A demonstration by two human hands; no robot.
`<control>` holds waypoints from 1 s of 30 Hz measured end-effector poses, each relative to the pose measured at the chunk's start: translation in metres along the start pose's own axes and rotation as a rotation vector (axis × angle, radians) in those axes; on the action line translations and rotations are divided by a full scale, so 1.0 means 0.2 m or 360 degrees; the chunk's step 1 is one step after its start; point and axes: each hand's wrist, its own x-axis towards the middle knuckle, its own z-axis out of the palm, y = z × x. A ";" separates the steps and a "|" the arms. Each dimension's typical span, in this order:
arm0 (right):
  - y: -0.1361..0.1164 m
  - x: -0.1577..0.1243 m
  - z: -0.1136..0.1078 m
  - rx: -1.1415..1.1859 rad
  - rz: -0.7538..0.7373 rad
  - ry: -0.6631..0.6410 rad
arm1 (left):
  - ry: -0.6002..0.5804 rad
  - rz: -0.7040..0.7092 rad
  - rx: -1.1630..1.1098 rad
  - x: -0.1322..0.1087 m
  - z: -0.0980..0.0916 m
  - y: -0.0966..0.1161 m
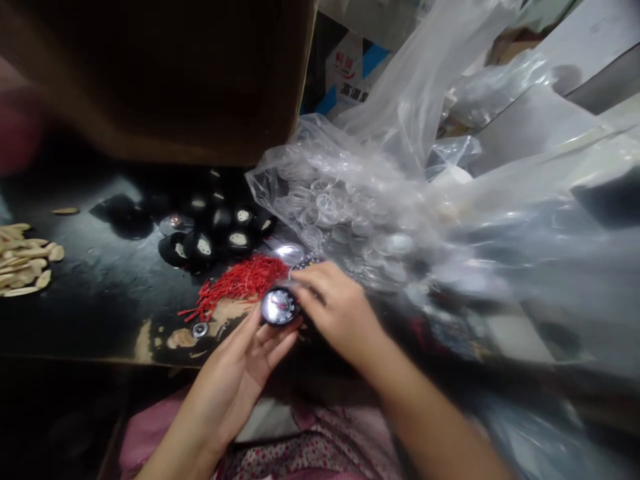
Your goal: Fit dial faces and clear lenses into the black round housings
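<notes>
A small round dial gauge (280, 306) with a black rim and a red pointer lies in my left hand (243, 363), its face turned up. My left fingers curl under and around it. My right hand (337, 310) is at the gauge's upper right edge with thumb and fingers pinched together; what they pinch, if anything, I cannot make out. Just beyond the gauge is a heap of red pointers (245, 279) on the dark table. A dark printed dial (306, 265) is partly hidden behind my right fingers.
Several black round cases (203, 245) stand behind the red heap. A plastic bag (400, 173) spills clear round covers (327, 207) at the right. Pale, elongated pieces (25, 263) are piled far left. A small metal ring (200, 330) lies near the table edge. A large box (200, 143) stands behind.
</notes>
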 end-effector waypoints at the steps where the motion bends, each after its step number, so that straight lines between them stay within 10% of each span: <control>1: -0.04 -0.03 0.03 0.0024 -0.0088 -0.0050 | 0.0017 0.0001 -0.0034 0.00 0.01 0.01; 7: -0.11 -0.09 0.05 0.0030 -0.0221 -0.0171 | 0.0012 0.0249 0.0192 0.02 -0.01 0.01; 13: -0.16 0.00 0.03 0.0232 0.0263 -0.0152 | -0.0015 0.0744 0.1120 -0.02 -0.06 -0.06; 22: -0.21 0.00 0.12 0.0160 0.0112 0.0010 | -0.0059 0.0805 0.1382 -0.07 -0.09 -0.06; 30: -0.15 -0.01 0.07 0.0626 0.0354 -0.0414 | 0.0782 0.1002 0.1813 -0.45 -0.66 0.18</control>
